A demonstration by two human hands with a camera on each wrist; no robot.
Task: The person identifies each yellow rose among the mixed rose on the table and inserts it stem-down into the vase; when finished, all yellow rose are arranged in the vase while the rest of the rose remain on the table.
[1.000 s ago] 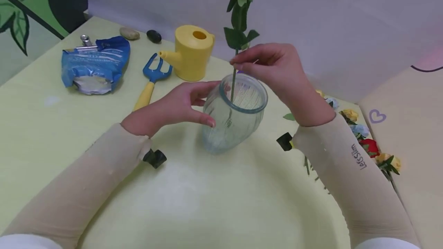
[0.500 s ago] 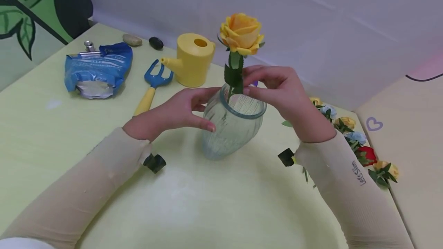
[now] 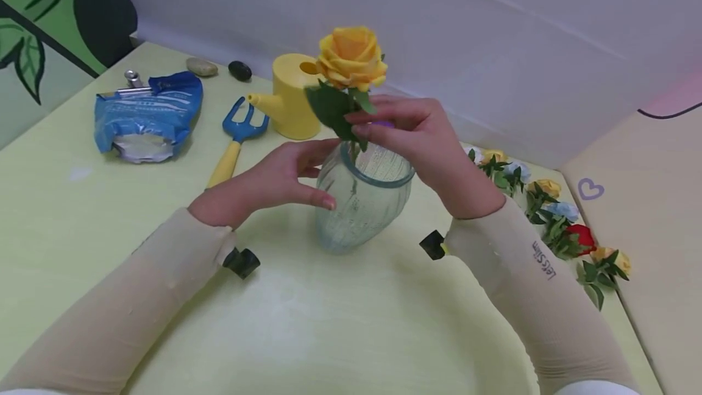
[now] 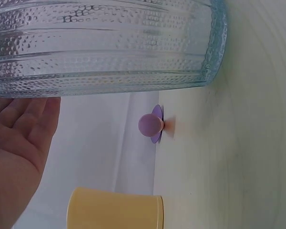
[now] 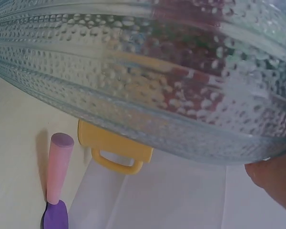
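Note:
A ribbed, dimpled glass vase [image 3: 359,215] stands on the table between the hands and fills the top of both wrist views. My left hand [image 3: 280,178] holds its left side, thumb in front and fingers behind. In the left wrist view, the fingers [image 4: 35,117] meet the glass. Just over the vase's mouth, my right hand [image 3: 419,145] pinches a yellow rose [image 3: 352,58] below its bloom, among the leaves. The rose's stem runs down inside the glass. Only a bit of the right hand [image 5: 276,181] shows at the right wrist view's edge.
Behind the vase are a yellow watering can [image 3: 293,99] and a pink-handled trowel [image 5: 58,171] with a purple blade. To the left lie a blue garden fork [image 3: 244,127], a clipped blue bag [image 3: 148,117] and two stones [image 3: 239,71]. Several flowers [image 3: 559,212] line the table's right edge.
The right hand has brought the rose down, its stem deeper in the vase and its bloom closer to the rim. The left hand has stayed at the vase.

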